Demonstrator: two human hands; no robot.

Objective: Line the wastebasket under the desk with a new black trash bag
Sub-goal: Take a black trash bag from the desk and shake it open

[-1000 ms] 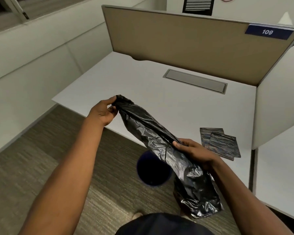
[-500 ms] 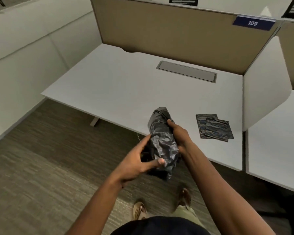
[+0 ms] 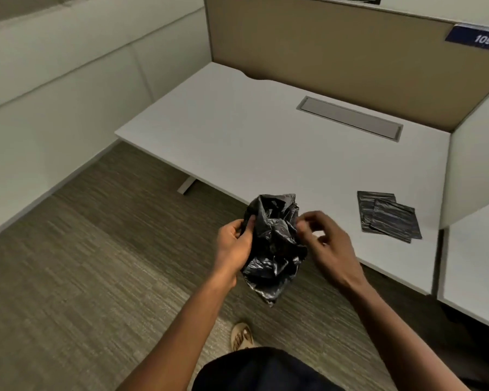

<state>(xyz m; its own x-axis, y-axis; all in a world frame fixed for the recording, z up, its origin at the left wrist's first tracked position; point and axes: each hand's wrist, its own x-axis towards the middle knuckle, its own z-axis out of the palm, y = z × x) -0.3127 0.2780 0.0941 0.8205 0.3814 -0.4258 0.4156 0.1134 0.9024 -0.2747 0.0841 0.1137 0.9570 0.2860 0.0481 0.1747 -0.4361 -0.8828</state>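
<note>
Black plastic, crumpled and glossy, fills the middle of the view: one trash bag (image 3: 273,244) bunched into a loose wad and held in the air between two bare hands, just in front of the near edge of the desk (image 3: 237,131). Two more folded black bags (image 3: 387,217) lie flat and overlapping on the desktop to the right, close to that same edge and well apart from the held one. The left hand (image 3: 233,246) is curled round the bag's left side, thumb pressed into the folds and palm against the plastic, forearm reaching up from the lower frame. The right hand (image 3: 323,244) sits at the bag's upper right with its fingers bent and pinched together at the crinkled rim — it looks to be nipping a bit of the film, though motion blur makes the exact contact hard to judge. One long grey cable hatch (image 3: 350,118) is set into the desktop near the tan partition (image 3: 336,57), which carries one blue tag (image 3: 480,39) reading 109. A white side panel (image 3: 474,165) closes the desk on the right; the left side stays open to carpet (image 3: 68,277) and a pale wall. One sandalled foot (image 3: 241,335) shows on the carpet below the bag — no wastebasket can be made out.
</note>
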